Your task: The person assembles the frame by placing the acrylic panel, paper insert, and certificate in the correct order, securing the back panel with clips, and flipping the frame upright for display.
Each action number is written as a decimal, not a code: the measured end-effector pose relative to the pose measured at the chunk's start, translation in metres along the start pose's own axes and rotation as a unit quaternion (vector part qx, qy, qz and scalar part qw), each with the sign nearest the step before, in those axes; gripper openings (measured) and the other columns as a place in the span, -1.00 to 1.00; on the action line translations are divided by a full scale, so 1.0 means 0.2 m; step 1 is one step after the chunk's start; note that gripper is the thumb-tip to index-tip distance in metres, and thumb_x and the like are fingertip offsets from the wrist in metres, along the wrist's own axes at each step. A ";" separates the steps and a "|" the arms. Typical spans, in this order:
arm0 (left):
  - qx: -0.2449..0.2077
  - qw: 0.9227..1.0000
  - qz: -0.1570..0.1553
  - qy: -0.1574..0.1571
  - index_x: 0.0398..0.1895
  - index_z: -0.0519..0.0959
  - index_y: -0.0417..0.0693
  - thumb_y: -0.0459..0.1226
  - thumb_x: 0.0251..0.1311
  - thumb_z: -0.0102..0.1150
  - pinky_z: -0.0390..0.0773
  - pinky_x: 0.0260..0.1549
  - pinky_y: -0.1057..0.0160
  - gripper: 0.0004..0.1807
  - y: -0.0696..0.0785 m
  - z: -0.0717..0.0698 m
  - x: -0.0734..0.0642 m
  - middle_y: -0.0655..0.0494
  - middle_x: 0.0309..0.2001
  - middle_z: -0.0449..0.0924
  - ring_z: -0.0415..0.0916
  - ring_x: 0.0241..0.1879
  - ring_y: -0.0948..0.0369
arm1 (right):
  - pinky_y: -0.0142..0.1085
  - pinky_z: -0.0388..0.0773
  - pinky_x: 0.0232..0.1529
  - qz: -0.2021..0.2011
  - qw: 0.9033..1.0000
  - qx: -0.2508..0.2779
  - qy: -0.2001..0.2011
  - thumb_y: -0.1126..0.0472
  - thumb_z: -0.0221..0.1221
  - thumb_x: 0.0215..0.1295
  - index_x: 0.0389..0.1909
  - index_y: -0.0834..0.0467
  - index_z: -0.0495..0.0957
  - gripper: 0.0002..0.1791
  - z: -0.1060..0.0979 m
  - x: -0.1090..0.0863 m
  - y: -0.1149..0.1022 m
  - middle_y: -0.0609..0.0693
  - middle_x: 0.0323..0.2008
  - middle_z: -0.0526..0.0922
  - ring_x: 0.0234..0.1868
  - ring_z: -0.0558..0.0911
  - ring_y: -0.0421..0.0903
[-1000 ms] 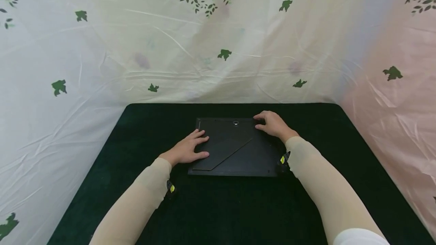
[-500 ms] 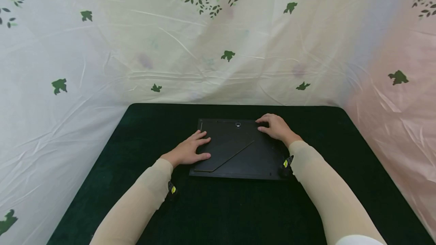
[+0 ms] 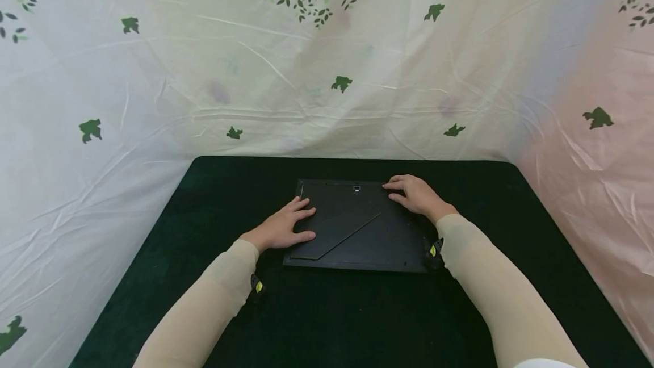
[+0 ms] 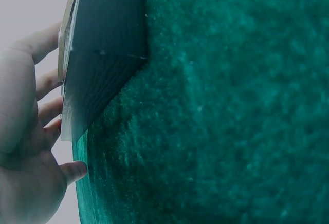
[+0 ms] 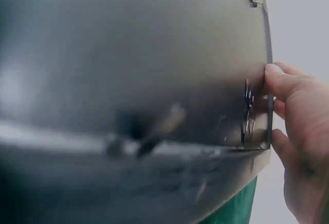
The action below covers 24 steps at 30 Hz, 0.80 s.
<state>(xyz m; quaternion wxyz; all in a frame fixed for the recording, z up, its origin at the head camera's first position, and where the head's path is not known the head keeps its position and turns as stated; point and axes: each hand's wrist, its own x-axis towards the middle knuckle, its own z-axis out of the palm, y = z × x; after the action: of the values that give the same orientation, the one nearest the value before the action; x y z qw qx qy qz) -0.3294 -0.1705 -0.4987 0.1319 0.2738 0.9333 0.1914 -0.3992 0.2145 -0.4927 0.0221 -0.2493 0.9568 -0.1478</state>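
A black picture frame lies back side up in the head view, with a diagonal seam across its backing and a small metal hanger near the far edge. My left hand rests on its left side, fingers spread. Its fingers also show beside the frame's edge in the left wrist view. At the far right corner, the fingertips of my right hand touch the frame. The right wrist view has that right hand at the edge, near metal clips on the backing.
The frame lies on a table with a dark green cloth. Behind it and along both sides hangs a pale curtain with a leaf print. A wrist camera sits by the frame's right side.
The head view has shifted slightly. My right hand has slid a little toward me and to the right at the far corner. The left hand keeps its place on the frame.
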 end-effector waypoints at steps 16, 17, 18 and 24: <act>0.000 1.000 0.009 0.004 0.48 0.17 0.19 0.29 0.22 -0.01 -0.01 0.37 -0.06 -0.19 -0.01 0.02 0.02 0.15 0.53 -0.15 -0.37 0.50 0.14 | 0.13 0.22 0.27 0.029 0.998 0.033 -0.039 0.02 0.18 0.35 0.33 0.08 0.39 -0.44 -0.08 -0.09 0.01 0.14 0.33 0.34 0.35 0.28 0.16; 0.002 1.000 0.011 0.004 0.48 0.16 0.19 0.29 0.22 -0.02 -0.01 0.37 -0.07 -0.18 -0.01 0.02 0.02 0.15 0.53 -0.15 -0.37 0.50 0.14 | 0.14 0.21 0.27 0.030 0.998 0.038 -0.038 -0.03 0.19 0.33 0.32 0.10 0.39 -0.41 -0.09 -0.12 0.01 0.15 0.34 0.33 0.35 0.27 0.18; 0.006 1.000 0.012 0.004 0.48 0.16 0.19 0.29 0.22 -0.02 -0.01 0.36 -0.10 -0.18 -0.01 0.02 0.02 0.14 0.53 -0.15 -0.36 0.50 0.13 | 0.15 0.20 0.27 0.031 0.998 0.038 -0.037 -0.08 0.20 0.30 0.32 0.11 0.40 -0.37 -0.10 -0.15 0.01 0.16 0.35 0.31 0.36 0.26 0.19; 0.066 0.998 0.005 0.014 0.43 0.27 0.16 0.28 0.21 0.02 0.03 0.32 -0.20 -0.22 0.01 -0.03 0.01 0.07 0.50 -0.01 -0.14 0.48 0.05 | 0.22 0.08 0.30 0.037 0.997 0.045 -0.053 -0.44 0.15 0.09 0.40 0.10 0.29 -0.03 -0.07 -0.32 0.02 0.17 0.46 0.06 0.44 0.04 0.24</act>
<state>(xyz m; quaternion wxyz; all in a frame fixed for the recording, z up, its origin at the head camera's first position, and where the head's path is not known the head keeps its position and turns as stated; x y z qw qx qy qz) -0.3318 -0.1690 -0.4934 0.0991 0.2839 0.9443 0.1339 -0.3464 0.2525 -0.4827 0.0898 -0.2200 0.9552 -0.1766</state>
